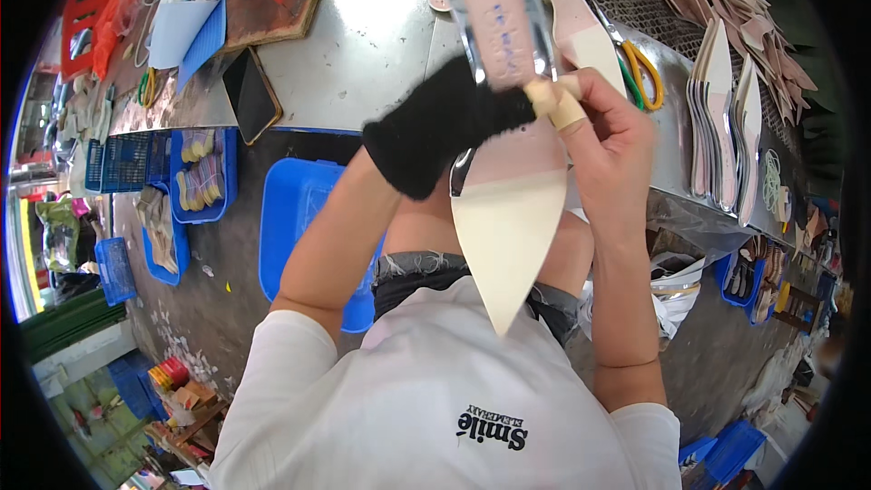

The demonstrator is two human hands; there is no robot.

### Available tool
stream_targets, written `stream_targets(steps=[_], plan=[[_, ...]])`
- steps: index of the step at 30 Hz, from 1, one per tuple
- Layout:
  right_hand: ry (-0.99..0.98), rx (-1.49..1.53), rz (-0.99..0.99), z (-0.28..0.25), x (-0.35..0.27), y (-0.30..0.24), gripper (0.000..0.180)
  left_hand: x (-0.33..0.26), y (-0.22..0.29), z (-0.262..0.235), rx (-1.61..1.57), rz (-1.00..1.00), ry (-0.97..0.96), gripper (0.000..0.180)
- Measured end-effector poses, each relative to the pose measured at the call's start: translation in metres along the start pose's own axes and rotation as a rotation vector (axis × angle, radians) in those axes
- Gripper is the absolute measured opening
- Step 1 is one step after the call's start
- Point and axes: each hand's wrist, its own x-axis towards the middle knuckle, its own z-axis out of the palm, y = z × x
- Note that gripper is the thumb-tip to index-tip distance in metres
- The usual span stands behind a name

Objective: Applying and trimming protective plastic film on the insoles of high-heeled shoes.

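A long pointed shoe insole (504,240), cream at the toe and pink further up with a shiny silvery edge, is held upright in front of me, its point toward my lap. My left hand (449,122), in a black glove, is closed around its middle. My right hand (615,132) pinches at the insole's right edge, close to the gloved fingertips; beige covers wrap its thumb and finger. What lies between those fingertips is partly hidden. Behind, another pink and cream insole (573,23) rests on the metal worktable (363,45).
Scissors with orange handles (646,73) lie right of my right hand. Further right stand stacked insoles (717,122), with a heap of pink pieces (726,14) beyond. A phone (252,98) sits at the table's left edge. Below are a blue bin (283,218) and a blue basket of bundles (227,191).
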Motion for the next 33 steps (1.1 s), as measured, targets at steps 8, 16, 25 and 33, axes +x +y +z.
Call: stream_targets(steps=[8, 16, 25, 33], plan=[[-0.242, -0.01, 0.057, -0.035, -0.009, -0.02, 0.025, -0.011, 0.006, -0.007, -0.291, -0.24, -0.064, 0.055], [-0.028, 0.031, 0.058, -0.021, -0.018, -0.001, 0.01, -0.018, 0.003, 0.001, -0.534, -0.233, 0.26, 0.035], [-0.251, 0.138, -0.036, -0.042, 0.003, 0.001, 0.021, -0.013, -0.023, -0.001, -0.7, -0.167, 0.136, 0.042], [0.318, -1.106, -0.082, -0.151, 0.072, 0.095, 0.034, -0.038, 0.013, -0.018, -1.31, -0.124, -0.211, 0.036]])
